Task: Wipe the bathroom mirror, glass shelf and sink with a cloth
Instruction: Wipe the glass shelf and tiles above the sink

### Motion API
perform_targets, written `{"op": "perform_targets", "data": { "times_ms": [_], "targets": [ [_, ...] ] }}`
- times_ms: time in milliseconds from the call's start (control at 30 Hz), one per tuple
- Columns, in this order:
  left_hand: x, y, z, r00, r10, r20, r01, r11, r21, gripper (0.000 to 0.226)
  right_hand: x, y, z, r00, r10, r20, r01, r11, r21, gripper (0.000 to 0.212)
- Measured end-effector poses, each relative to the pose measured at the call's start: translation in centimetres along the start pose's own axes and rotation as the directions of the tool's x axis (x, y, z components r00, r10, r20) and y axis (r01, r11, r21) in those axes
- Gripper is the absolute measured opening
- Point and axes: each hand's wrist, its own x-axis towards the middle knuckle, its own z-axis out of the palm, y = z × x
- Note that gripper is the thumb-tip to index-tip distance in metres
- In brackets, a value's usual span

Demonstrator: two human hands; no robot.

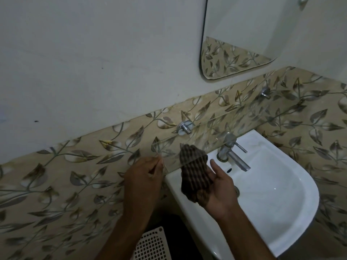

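While cloth (194,173) drapes right palm, fingers (214,166) beside it

The right hand (216,186) lies palm-up over the left rim of the white sink (281,203), with a dark ribbed cloth (195,171) draped across the palm and fingers. The cloth's upper end reaches the front edge of the glass shelf (216,128). The left hand (144,175) is at the shelf's left corner, fingertips pinched together. A chrome tap (231,152) stands at the sink's rear. The mirror (234,44) hangs on the wall above. A white perforated basket (152,244) sits below, between the forearms.
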Motion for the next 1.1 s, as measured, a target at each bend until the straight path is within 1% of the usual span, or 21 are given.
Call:
{"op": "perform_targets", "data": {
  "times_ms": [167,267,367,433,500,533,567,600,667,700,733,767,833,867,900,933,967,1000,1033,1067,1100],
  "targets": [
    [-0.2,0.1,0.5,1.0,0.0,0.021,-0.001,0.999,0.038,0.018,0.9,0.8,1.8,0.999,-0.031,-0.021,0.031,1.0,-0.006,0.046],
    [0.0,0.1,0.6,1.0,0.001,0.031,-0.003,0.997,0.075,0.018,0.8,1.9,0.8,1.0,0.02,0.013,-0.02,0.999,-0.026,0.044],
    [-0.2,-0.3,0.6,1.0,0.004,0.008,-0.005,0.997,0.075,0.019,-0.6,1.6,-0.4,0.996,0.07,0.051,-0.065,0.993,-0.102,0.045],
    [-0.9,-0.7,0.4,1.0,0.024,-0.018,-0.023,1.0,0.019,0.018,-1.7,1.0,-1.6,0.994,0.097,0.042,-0.09,0.984,-0.151,0.053],
    [-2.1,-1.5,0.4,0.999,-0.047,0.002,0.047,0.995,-0.084,0.016,-2.7,0.7,-3.1,0.992,0.121,-0.03,-0.124,0.98,-0.156,0.053],
    [-2.8,-2.3,0.7,0.993,-0.105,0.053,0.111,0.987,-0.119,0.014,-3.1,0.8,-4.2,0.987,0.135,-0.083,-0.146,0.98,-0.136,0.049],
    [-3.5,-3.3,1.1,0.978,-0.163,0.132,0.181,0.974,-0.136,0.013,-3.6,1.2,-5.3,0.981,0.147,-0.127,-0.16,0.982,-0.1,0.044],
    [-4.3,-4.5,1.8,0.948,-0.223,0.226,0.256,0.958,-0.129,0.021,-4.1,1.8,-6.1,0.976,0.146,-0.162,-0.156,0.986,-0.05,0.04],
    [-5.8,-6.6,3.2,0.888,-0.287,0.359,0.345,0.932,-0.109,0.035,-4.6,3.1,-8.1,0.965,0.117,-0.235,-0.107,0.993,0.058,0.038],
    [-6.5,-7.2,3.8,0.861,-0.302,0.408,0.369,0.925,-0.094,0.034,-4.6,3.7,-9.2,0.956,0.099,-0.278,-0.08,0.994,0.077,0.041],
    [-7.2,-7.6,4.4,0.836,-0.309,0.454,0.383,0.921,-0.078,0.03,-4.6,4.2,-10.1,0.945,0.066,-0.32,-0.041,0.996,0.085,0.05],
    [-8.0,-7.8,4.9,0.81,-0.311,0.497,0.393,0.917,-0.066,0.026,-4.7,4.6,-10.8,0.934,0.042,-0.356,-0.011,0.996,0.09,0.055],
    [-9.6,-8.2,5.8,0.758,-0.298,0.58,0.409,0.91,-0.068,0.019,-4.6,5.0,-11.8,0.918,0.039,-0.394,-0.006,0.996,0.086,0.037],
    [-10.3,-8.3,6.3,0.726,-0.3,0.618,0.426,0.903,-0.061,0.011,-4.6,5.0,-12.0,0.913,0.031,-0.407,-0.003,0.998,0.069,0.035],
    [-11.1,-8.4,6.7,0.698,-0.305,0.648,0.439,0.897,-0.05,0.011,-4.5,4.9,-12.0,0.904,0.017,-0.427,-0.008,1.0,0.023,0.036],
    [-11.8,-8.5,7.1,0.684,-0.319,0.656,0.445,0.895,-0.029,0.017,-4.4,4.6,-12.2,0.89,-0.006,-0.455,-0.011,0.999,-0.035,0.035],
    [-12.4,-8.5,7.5,0.683,-0.33,0.652,0.453,0.891,-0.024,0.021,-4.0,4.4,-12.3,0.875,-0.034,-0.483,-0.03,0.992,-0.122,0.034],
    [-12.9,-8.4,7.8,0.684,-0.339,0.646,0.461,0.887,-0.024,0.023,-3.8,4.2,-12.5,0.856,-0.07,-0.513,-0.07,0.966,-0.249,0.034],
    [-13.3,-8.4,8.2,0.686,-0.343,0.642,0.471,0.882,-0.031,0.026,-3.5,4.1,-13.0,0.838,-0.124,-0.531,-0.121,0.907,-0.403,0.032],
    [-13.5,-8.2,8.4,0.681,-0.359,0.638,0.488,0.873,-0.029,0.028,-3.2,4.0,-13.3,0.82,-0.197,-0.537,-0.159,0.823,-0.545,0.026],
    [-13.6,-8.1,8.8,0.681,-0.377,0.628,0.509,0.86,-0.036,0.031,-2.9,4.0,-13.4,0.817,-0.271,-0.509,-0.18,0.719,-0.671,0.02]
  ]
}}
